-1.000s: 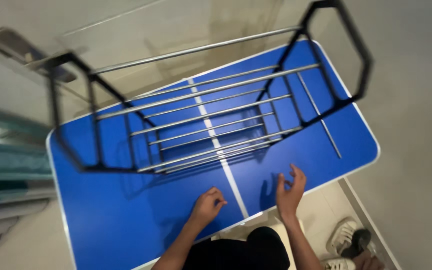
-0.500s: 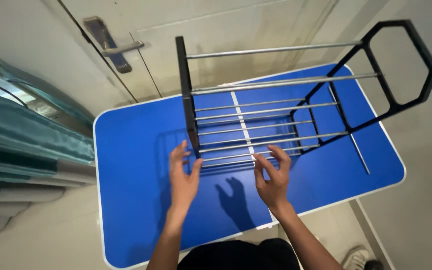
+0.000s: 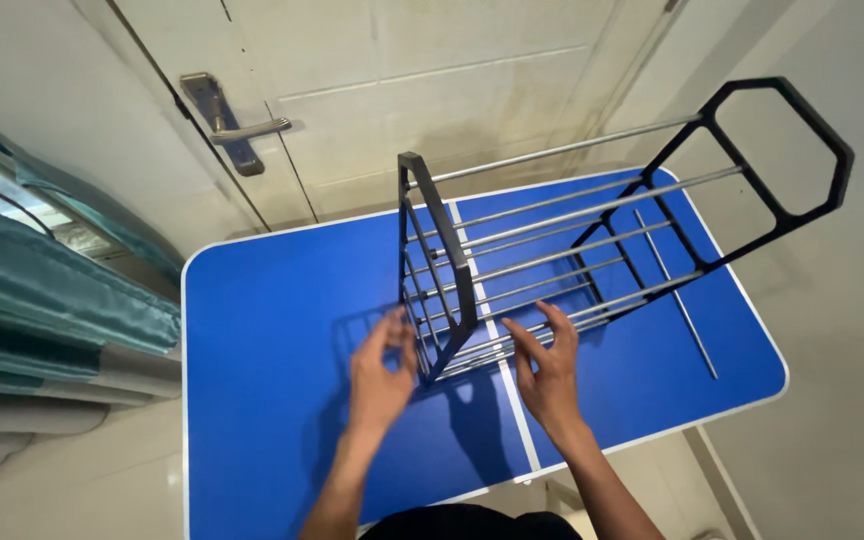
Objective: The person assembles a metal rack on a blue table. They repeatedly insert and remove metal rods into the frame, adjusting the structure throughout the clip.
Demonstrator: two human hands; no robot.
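Since the frame half a second earlier, both hands have come closer to the near end of the rack, and the rack now sits further right in view, with more bare blue tabletop to its left. The left hand (image 3: 380, 378) is open, fingers spread and slightly curled, holding nothing, just beside the near black end frame (image 3: 439, 268) on its left side. The right hand (image 3: 549, 370) is likewise open and empty, fingers splayed, its fingertips at the lowest silver rods; whether they touch cannot be told. The black-framed rack with silver metal rods (image 3: 572, 230) stands on the blue folding tabletop with white edge and white centre line (image 3: 272, 330), its far hexagonal end frame (image 3: 782, 165) reaching past the tabletop's right edge. A loose silver rod (image 3: 677, 300) lies on the tabletop to the right. Behind is a cream door with a metal lever handle (image 3: 237, 132); teal curtains (image 3: 32, 290) hang at the left.
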